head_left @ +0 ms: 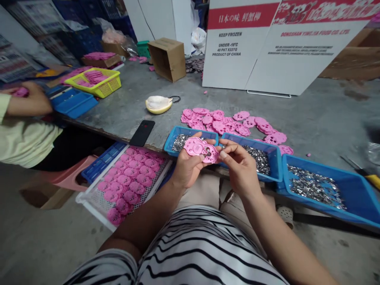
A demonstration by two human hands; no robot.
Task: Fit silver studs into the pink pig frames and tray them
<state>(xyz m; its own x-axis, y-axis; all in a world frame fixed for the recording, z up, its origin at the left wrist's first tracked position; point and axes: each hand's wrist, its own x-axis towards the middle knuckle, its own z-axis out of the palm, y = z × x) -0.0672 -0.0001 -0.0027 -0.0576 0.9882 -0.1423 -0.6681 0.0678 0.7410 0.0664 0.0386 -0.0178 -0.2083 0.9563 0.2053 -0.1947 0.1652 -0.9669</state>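
Note:
My left hand [186, 166] is closed around a pink plastic pig-shaped piece [200, 149], held above my lap at the table's edge. My right hand [240, 162] pinches at the right side of that same piece, fingers pressed together on a small metal part I can barely make out. Just behind my hands stand two blue trays [216, 136] of small silver metal parts. A pile of loose pink pieces [231, 122] lies on the grey table beyond them. A white mesh tray [89, 200] filled with rows of pink pieces sits low at my left.
A third blue tray [353, 198] of metal parts stands at the right. A black phone [142, 133] and a yellow-white mask [158, 104] lie on the table [326, 114]. Another person [23, 126] sits at the left by a yellow basket [109, 87]. Cardboard boxes [168, 59] stand behind.

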